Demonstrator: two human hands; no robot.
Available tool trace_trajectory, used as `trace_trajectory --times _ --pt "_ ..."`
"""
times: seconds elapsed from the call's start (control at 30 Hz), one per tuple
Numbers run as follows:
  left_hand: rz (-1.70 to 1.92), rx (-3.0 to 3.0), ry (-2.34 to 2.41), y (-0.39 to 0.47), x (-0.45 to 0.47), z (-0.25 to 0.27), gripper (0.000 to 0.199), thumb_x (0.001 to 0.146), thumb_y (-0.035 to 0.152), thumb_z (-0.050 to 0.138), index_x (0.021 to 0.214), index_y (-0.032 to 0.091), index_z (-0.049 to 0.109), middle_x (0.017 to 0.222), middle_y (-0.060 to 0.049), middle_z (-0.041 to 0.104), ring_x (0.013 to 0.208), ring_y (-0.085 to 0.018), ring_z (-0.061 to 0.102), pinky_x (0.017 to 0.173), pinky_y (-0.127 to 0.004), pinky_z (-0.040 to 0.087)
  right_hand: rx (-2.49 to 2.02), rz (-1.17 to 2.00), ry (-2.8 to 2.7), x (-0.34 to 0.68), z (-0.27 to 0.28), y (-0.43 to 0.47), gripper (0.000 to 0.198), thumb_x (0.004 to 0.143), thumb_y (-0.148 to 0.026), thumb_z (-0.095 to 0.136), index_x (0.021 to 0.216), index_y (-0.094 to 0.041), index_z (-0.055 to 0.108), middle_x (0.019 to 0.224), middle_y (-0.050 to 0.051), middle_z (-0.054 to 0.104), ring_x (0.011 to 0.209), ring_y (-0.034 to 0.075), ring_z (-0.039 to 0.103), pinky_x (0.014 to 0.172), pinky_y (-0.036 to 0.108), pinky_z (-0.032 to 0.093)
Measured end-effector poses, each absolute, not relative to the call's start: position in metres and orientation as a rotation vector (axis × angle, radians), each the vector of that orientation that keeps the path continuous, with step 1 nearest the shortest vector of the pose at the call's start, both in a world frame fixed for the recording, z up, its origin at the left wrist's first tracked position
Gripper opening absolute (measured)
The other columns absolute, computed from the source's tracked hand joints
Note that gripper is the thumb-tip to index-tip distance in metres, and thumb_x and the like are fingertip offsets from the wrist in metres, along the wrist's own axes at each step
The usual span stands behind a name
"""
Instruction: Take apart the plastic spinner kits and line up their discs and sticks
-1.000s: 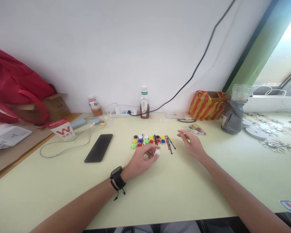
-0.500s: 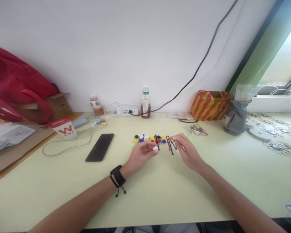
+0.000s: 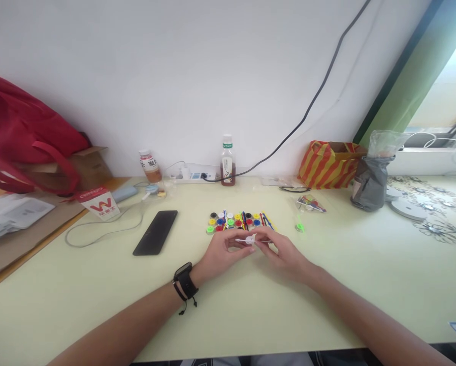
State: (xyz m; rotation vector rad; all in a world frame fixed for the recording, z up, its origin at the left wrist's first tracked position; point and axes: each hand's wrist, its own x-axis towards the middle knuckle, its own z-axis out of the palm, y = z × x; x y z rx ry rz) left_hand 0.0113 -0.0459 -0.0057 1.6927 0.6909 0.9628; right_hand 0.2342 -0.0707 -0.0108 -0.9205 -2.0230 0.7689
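My left hand (image 3: 221,252) pinches a small white disc (image 3: 251,240) between thumb and fingers. My right hand (image 3: 287,254) meets it from the other side, its fingers closed on a thin white arrow-shaped stick (image 3: 240,240) that lies across the disc. Whether the two pieces are joined, I cannot tell. Just beyond my fingers are several small round discs in rows, among them a light green disc (image 3: 210,230) and a black disc (image 3: 213,215). Coloured arrow sticks (image 3: 264,219) lie among and beside them. My fingers partly hide the nearest pieces.
A black phone (image 3: 155,233) lies to the left. A bright green piece (image 3: 300,227) and a bag of small coloured parts (image 3: 311,204) lie to the right. Along the wall stand a dark drink bottle (image 3: 228,162), a power strip (image 3: 197,176) and a striped bag (image 3: 327,165).
My right hand has moved left and nearer from the coloured sticks to my left hand, with a white arrow stick now in it. My left hand has shifted slightly toward me, still pinching the disc.
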Motion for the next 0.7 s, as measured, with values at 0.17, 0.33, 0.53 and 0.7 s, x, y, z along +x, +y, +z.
trace_trajectory --times 0.17,0.33,0.53,0.7 --pt "0.962 1.757 0.713 -0.0459 0.012 -0.0066 0.03 0.092 0.033 0.076 0.118 0.019 0.077 0.115 -0.011 0.076 0.105 -0.025 0.073 0.099 -0.041 0.06 -0.907 0.788 -2.024 0.2342 -0.0125 -0.071 0.022 0.105 -0.026 0.049 0.126 -0.027 0.058 0.109 0.006 0.072 0.096 0.02 0.069 0.081 0.032 0.056" --pt "0.981 1.871 0.729 -0.0473 0.0111 -0.0053 0.026 0.094 0.033 0.073 0.115 0.02 0.078 0.107 -0.009 0.076 0.1 -0.022 0.072 0.093 -0.038 0.062 -0.896 0.714 -2.004 0.2345 -0.0109 -0.0729 0.021 0.104 -0.025 0.051 0.123 -0.027 0.059 0.11 0.006 0.072 0.097 0.019 0.069 0.081 0.031 0.056" --pt "1.003 2.001 0.692 -0.0498 0.0112 -0.0039 0.024 0.096 0.03 0.07 0.117 0.023 0.078 0.107 -0.008 0.076 0.1 -0.021 0.071 0.092 -0.036 0.06 -0.899 0.743 -2.028 0.2349 -0.0093 -0.072 0.018 0.103 -0.024 0.054 0.119 -0.027 0.061 0.107 0.004 0.073 0.094 0.018 0.069 0.081 0.031 0.055" --pt "1.058 2.057 0.734 -0.047 0.0096 -0.0076 0.02 0.095 0.029 0.072 0.112 0.022 0.078 0.102 -0.007 0.077 0.094 -0.019 0.071 0.085 -0.032 0.06 -0.977 0.71 -1.982 0.237 -0.0085 -0.0708 0.016 0.1 -0.031 0.061 0.115 -0.026 0.06 0.087 0.001 0.066 0.078 0.017 0.061 0.073 0.031 0.052"
